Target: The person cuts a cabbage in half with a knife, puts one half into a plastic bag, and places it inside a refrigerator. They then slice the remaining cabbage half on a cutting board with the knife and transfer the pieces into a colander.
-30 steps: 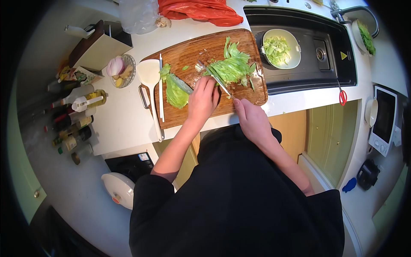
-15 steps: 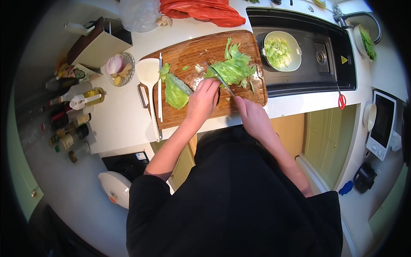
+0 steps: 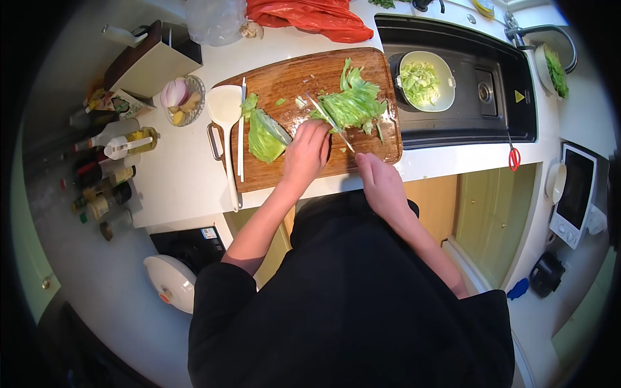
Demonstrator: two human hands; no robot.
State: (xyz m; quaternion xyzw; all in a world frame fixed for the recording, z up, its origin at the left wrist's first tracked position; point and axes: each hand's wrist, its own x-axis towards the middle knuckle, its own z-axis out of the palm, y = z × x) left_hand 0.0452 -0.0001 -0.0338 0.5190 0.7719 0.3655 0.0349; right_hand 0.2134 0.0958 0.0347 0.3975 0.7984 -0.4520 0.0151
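My right hand (image 3: 384, 185) is closed round the handle of a kitchen knife (image 3: 330, 121), its blade slanting up and left across the board. Just left of the blade, my left hand (image 3: 306, 152) has its fingers curled together, pressing down on lettuce that they mostly hide. Shredded lettuce (image 3: 353, 105) lies in a pile right of the blade. A larger lettuce wedge (image 3: 266, 138) rests on the wooden cutting board (image 3: 291, 75), left of my left hand. White chopsticks (image 3: 242, 149) and a cream spatula (image 3: 226, 110) lie along the board's left side.
Right of the board, a bowl (image 3: 446, 88) of shredded greens stands in the black sink (image 3: 479, 132). Red-handled scissors (image 3: 514, 158) lie at the sink's front edge. A glass dish (image 3: 188, 116) with onion and ginger, a knife block (image 3: 150, 64) and several bottles (image 3: 116, 173) stand left.
The knife blade has tilted, its flat now catching light, and my right hand has dropped slightly. My left hand stays on the lettuce. The whole view has shifted a little.
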